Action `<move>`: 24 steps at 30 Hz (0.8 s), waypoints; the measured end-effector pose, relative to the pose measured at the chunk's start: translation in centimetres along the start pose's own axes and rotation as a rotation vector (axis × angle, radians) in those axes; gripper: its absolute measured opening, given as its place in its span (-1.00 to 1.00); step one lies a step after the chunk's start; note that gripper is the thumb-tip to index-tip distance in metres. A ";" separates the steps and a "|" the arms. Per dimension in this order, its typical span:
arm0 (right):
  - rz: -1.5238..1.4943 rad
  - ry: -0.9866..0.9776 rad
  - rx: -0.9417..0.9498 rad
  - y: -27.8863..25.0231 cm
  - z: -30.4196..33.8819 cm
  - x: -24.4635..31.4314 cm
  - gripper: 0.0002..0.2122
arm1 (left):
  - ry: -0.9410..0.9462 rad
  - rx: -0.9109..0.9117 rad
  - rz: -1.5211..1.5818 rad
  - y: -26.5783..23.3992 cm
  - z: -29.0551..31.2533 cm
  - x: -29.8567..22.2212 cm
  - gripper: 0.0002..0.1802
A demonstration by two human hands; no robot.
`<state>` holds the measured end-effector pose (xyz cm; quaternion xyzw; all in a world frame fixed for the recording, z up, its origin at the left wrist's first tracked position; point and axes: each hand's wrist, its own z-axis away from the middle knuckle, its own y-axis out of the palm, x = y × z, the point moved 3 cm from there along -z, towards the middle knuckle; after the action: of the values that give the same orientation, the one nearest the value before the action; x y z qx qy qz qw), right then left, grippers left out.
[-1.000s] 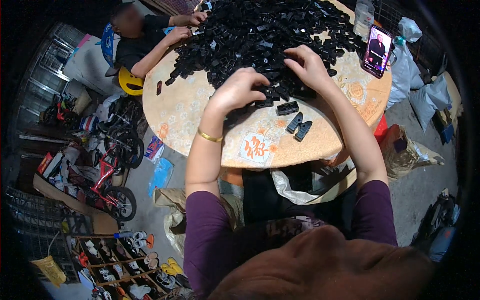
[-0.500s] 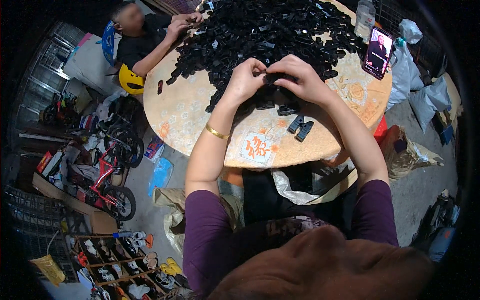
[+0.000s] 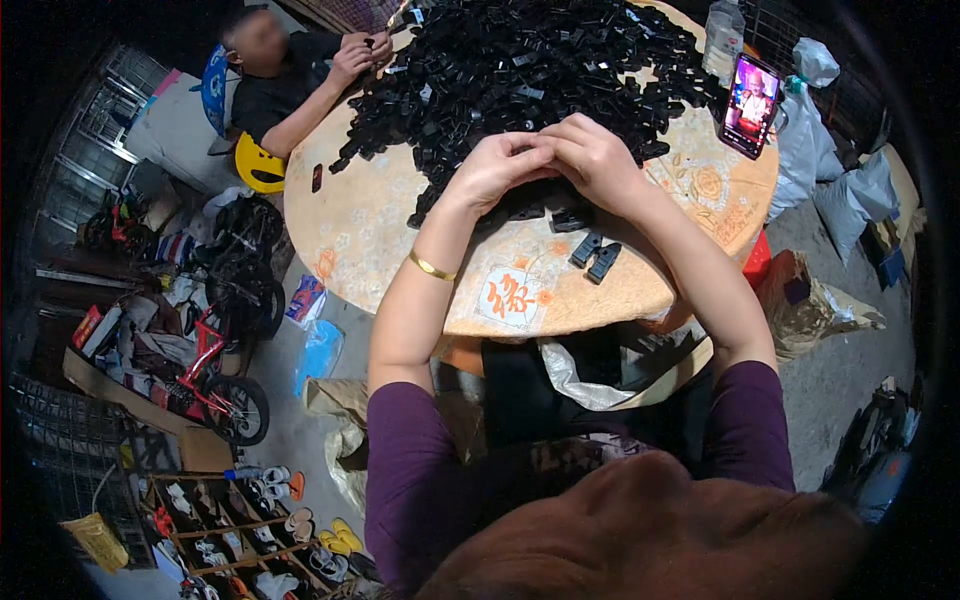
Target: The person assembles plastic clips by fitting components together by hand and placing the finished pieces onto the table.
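At the near edge of a big heap of black plastic pieces (image 3: 500,75), my two hands meet with fingertips pressed together. My left hand (image 3: 498,172), below a gold bangle (image 3: 433,268), has its fingers and thumb closed toward the right. My right hand (image 3: 600,168) bends over from the other side, its fingers curled down. Whatever sits between the fingertips is hidden by them. Two black plastic clips (image 3: 596,258) lie side by side nearer to me on the round table (image 3: 375,225). More black pieces (image 3: 573,219) rest just below my right hand.
A co-worker (image 3: 300,95) at the far left handles a small dark piece. A phone (image 3: 750,105) with a lit screen and a clear plastic bottle (image 3: 722,40) stand at the right. White sacks (image 3: 805,150) are beyond the table. A red bicycle (image 3: 208,345) and shoe rack (image 3: 250,540) stand left.
My hands have drawn closer together, the right turning over so its knuckles face up. The co-worker's hands have shifted slightly, and the phone picture has changed.
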<state>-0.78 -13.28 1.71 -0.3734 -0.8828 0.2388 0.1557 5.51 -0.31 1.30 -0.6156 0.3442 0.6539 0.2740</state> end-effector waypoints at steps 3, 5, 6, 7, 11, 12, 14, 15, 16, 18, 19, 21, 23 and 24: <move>-0.052 0.044 -0.039 -0.2 -0.1 0.1 -0.71 | 0.020 -0.050 -0.007 0.2 0.2 -0.3 -0.71; -0.124 0.047 -0.045 -0.1 0.0 -0.5 -0.69 | 0.001 -0.084 -0.025 0.2 0.4 -0.3 -0.73; -0.194 0.051 -0.049 -0.2 -0.2 -0.8 -0.67 | 0.000 -0.083 -0.026 0.4 0.6 -0.5 -0.73; -0.232 0.061 -0.023 -0.5 -0.5 -1.2 -0.66 | 0.041 -0.084 -0.128 0.9 0.8 -1.1 -0.70; -0.461 0.710 -0.102 -2.5 1.1 -6.6 -0.76 | 0.227 0.029 -0.498 2.4 0.8 -0.5 -0.69; -0.236 0.693 -0.179 -3.3 1.3 -7.6 -0.76 | 0.260 0.121 -0.598 3.3 0.9 -0.4 -0.68; -0.026 0.718 -0.108 -3.7 2.3 -8.9 -0.73 | 0.344 0.249 -0.978 4.9 1.5 -0.2 -0.65; 0.106 0.691 0.070 -3.2 2.6 -8.9 -0.73 | 0.358 0.325 -1.016 5.1 1.8 0.2 -0.62; 0.237 0.658 0.248 -2.7 2.8 -8.9 -0.72 | 0.372 0.402 -1.054 5.3 2.0 0.6 -0.59; 0.328 0.655 0.301 -2.0 3.0 -8.8 -0.73 | 0.422 0.424 -0.993 5.2 2.2 0.3 -0.60; 0.335 0.682 0.318 -2.0 2.9 -8.8 -0.74 | 0.429 0.344 -1.010 4.6 2.2 -0.9 -0.61; 0.300 0.782 0.374 -1.9 2.9 -9.3 -0.76 | 0.412 0.170 -1.136 2.4 2.2 -2.6 -0.65; 0.342 0.775 0.386 -2.0 2.6 -8.5 -0.75 | 0.258 0.116 -1.307 0.5 2.7 -2.7 -0.64; 0.392 0.770 0.394 -2.1 2.5 -8.2 -0.74 | 0.224 0.140 -1.353 0.2 2.7 -2.3 -0.63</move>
<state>2.35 -21.35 0.00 -0.5578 -0.6116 0.2708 0.4914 3.91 1.89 3.62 -0.7397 -0.0479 0.2476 0.6239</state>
